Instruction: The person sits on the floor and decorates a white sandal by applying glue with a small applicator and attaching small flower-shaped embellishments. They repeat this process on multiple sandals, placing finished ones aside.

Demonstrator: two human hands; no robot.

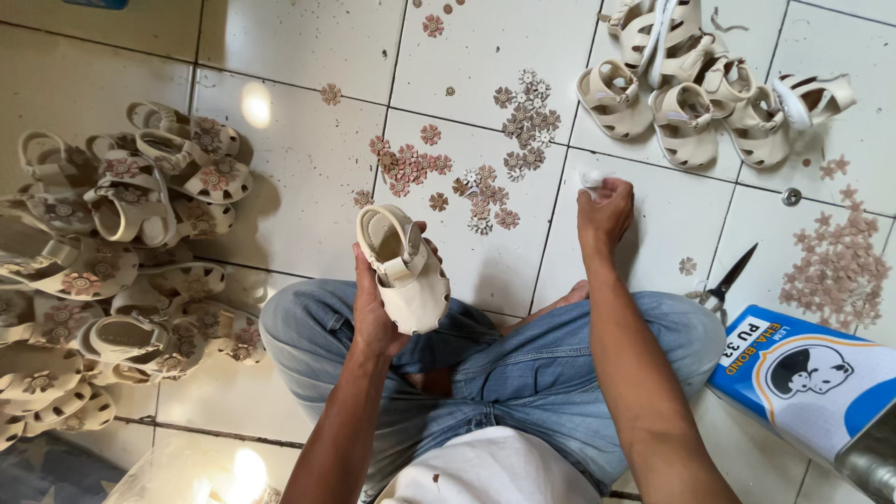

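1. Left hand (373, 303): fingers wrapped around a cream child's sandal (406, 269), thumb side toward the heel. The sandal is held up off the floor, above the left knee of the blue jeans (523, 373), toe end toward the person and open heel end away.
2. Right hand (605, 210): fingers pinched together on a small white wad (591, 179), which shows just above the knuckles. What the wad is made of cannot be told. The hand is over the white tiled floor (308, 177), ahead of the right knee.
3. Person sits cross-legged on the floor; a bare foot shows between the knees.
4. Floor, left edge of view: heap of finished sandals (112, 261), cream, each bearing a flower ornament.
5. Floor, far right corner of view: smaller pile of plain sandals (691, 93), no flowers visible on them.
6. Floor, centre, beyond the hands: scattered flower ornaments (467, 168), pink, brown and white, in loose clusters.
7. Floor, right edge: second patch of pinkish flower pieces (840, 271).
8. Scissors (728, 280) lie just beside the right knee, blades pointing away.
9. Blue-and-white glue tin (812, 383) at the near right corner of view, close to the scissors.
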